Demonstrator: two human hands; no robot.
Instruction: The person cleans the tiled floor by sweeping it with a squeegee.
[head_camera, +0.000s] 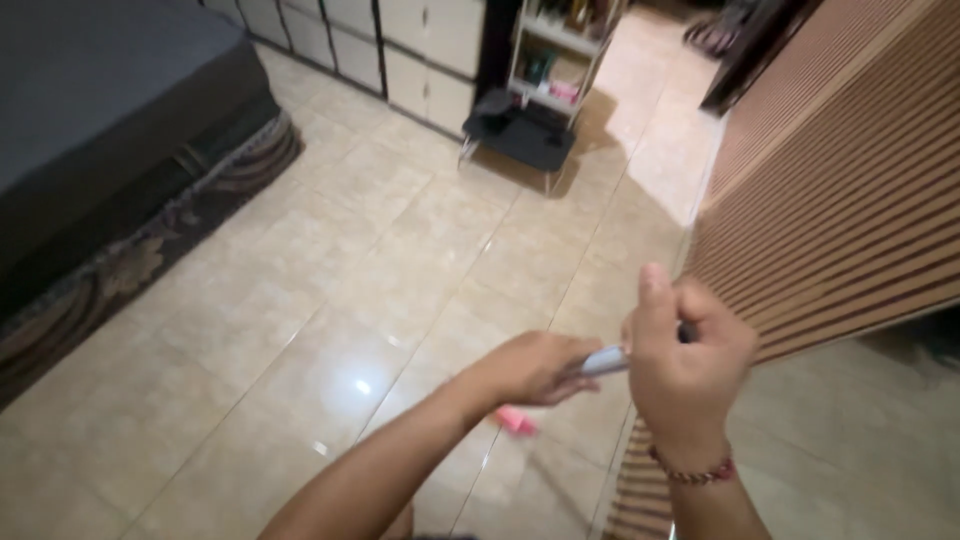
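Observation:
My left hand (530, 368) and my right hand (685, 360) are both closed on one thin light-coloured stick-like thing (603, 361) with a dark end near my right fingers. It runs between the two hands, low in the frame's right half. A small pink thing (516, 421) shows just below my left hand; whether it hangs from the stick or lies on the floor I cannot tell. My right wrist wears a reddish bead bracelet (693, 470).
A beige tiled floor (330, 300) spreads ahead. A dark bed (100, 110) over a patterned rug (120, 270) fills the left. A ribbed wooden panel (840, 200) rises on the right. Far ahead stand white drawer cabinets (420, 60), a shelf rack (560, 50) and a small dark folding table (525, 135).

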